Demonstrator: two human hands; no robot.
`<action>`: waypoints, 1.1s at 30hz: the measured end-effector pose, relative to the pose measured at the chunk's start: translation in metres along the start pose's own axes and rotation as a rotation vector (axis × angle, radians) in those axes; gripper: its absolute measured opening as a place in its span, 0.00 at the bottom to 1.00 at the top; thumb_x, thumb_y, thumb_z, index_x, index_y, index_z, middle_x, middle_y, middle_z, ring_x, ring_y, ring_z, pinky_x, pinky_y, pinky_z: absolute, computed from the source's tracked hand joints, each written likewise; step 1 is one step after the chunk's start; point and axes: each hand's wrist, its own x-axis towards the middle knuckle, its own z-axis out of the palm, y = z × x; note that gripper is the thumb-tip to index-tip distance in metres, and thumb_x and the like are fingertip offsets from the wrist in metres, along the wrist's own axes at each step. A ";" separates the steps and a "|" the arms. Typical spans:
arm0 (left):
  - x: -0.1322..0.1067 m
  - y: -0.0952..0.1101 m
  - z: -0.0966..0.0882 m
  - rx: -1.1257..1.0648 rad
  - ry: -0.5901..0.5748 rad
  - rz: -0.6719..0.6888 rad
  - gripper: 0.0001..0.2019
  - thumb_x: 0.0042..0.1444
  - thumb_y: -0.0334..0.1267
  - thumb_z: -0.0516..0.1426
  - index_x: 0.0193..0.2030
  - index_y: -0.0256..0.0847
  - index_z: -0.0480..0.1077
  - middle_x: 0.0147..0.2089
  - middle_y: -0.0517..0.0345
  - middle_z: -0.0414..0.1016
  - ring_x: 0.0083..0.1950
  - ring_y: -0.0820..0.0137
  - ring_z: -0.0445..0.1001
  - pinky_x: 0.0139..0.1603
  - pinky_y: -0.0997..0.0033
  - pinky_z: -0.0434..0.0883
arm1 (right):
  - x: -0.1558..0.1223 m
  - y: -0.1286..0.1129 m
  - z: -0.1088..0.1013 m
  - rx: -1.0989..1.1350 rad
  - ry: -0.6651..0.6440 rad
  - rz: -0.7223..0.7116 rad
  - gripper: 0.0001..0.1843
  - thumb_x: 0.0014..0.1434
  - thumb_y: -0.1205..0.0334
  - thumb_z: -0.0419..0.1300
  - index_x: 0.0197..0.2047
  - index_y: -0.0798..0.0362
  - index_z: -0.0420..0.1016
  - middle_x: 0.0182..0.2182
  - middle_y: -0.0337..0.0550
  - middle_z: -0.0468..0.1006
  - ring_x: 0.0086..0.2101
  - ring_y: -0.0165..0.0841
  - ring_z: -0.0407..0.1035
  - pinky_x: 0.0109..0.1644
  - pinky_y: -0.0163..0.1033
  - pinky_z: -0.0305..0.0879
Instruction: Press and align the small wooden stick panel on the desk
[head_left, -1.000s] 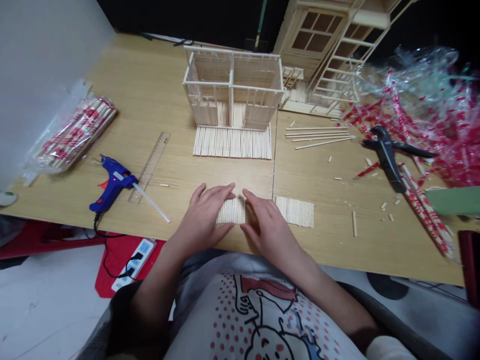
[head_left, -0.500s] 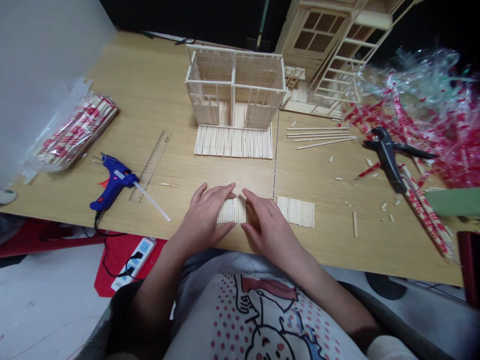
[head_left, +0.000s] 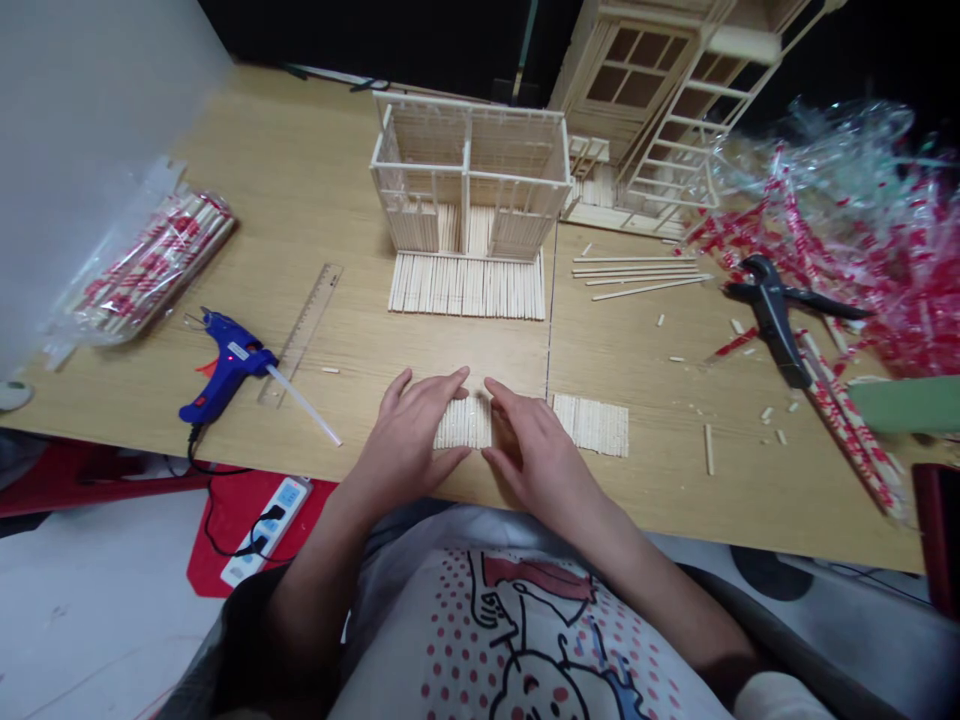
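Upper-left of the hands, the left hand (head_left: pixel 409 437) has a passage between the glue gun (head_left: pixel 229 358) and the stick panel (head_left: pixel 466 288), edged by the ruler (head_left: pixel 300 335). Rightward, the right hand (head_left: pixel 536 447) meets the stick mat (head_left: pixel 592 424), then loose sticks (head_left: pixel 637 275) and pliers (head_left: pixel 772 320).

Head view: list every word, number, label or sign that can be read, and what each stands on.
No text is legible enough to quote.
Clear plastic ruler: numbers too small to read.
Blue hot glue gun: white label too blurred.
Power strip: markings too blurred.
Wrapped chopstick bundle: red print too blurred.
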 end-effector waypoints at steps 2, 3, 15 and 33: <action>0.000 0.000 0.000 -0.001 0.001 -0.004 0.40 0.58 0.42 0.61 0.73 0.42 0.47 0.63 0.47 0.71 0.69 0.56 0.63 0.74 0.46 0.47 | 0.000 0.000 0.000 0.010 -0.003 -0.001 0.42 0.61 0.72 0.58 0.74 0.46 0.46 0.58 0.52 0.70 0.55 0.46 0.66 0.59 0.58 0.67; -0.001 0.000 0.000 -0.003 0.000 -0.007 0.40 0.59 0.41 0.61 0.73 0.42 0.47 0.64 0.47 0.71 0.69 0.56 0.63 0.74 0.46 0.47 | 0.000 0.000 -0.001 0.014 -0.003 -0.001 0.43 0.61 0.72 0.58 0.74 0.46 0.46 0.58 0.52 0.71 0.55 0.46 0.66 0.59 0.59 0.67; 0.000 -0.003 0.000 0.101 0.010 0.021 0.38 0.59 0.43 0.61 0.72 0.41 0.48 0.65 0.43 0.69 0.67 0.55 0.65 0.73 0.44 0.49 | 0.000 -0.001 0.001 -0.005 0.018 -0.010 0.39 0.62 0.71 0.58 0.73 0.51 0.48 0.60 0.54 0.70 0.56 0.44 0.65 0.61 0.56 0.66; 0.016 0.078 0.049 -0.162 0.050 0.022 0.31 0.63 0.38 0.58 0.70 0.46 0.51 0.64 0.42 0.66 0.66 0.53 0.66 0.64 0.44 0.70 | -0.094 0.055 -0.056 0.147 0.653 0.392 0.13 0.66 0.62 0.58 0.53 0.50 0.67 0.42 0.46 0.76 0.39 0.34 0.74 0.45 0.44 0.73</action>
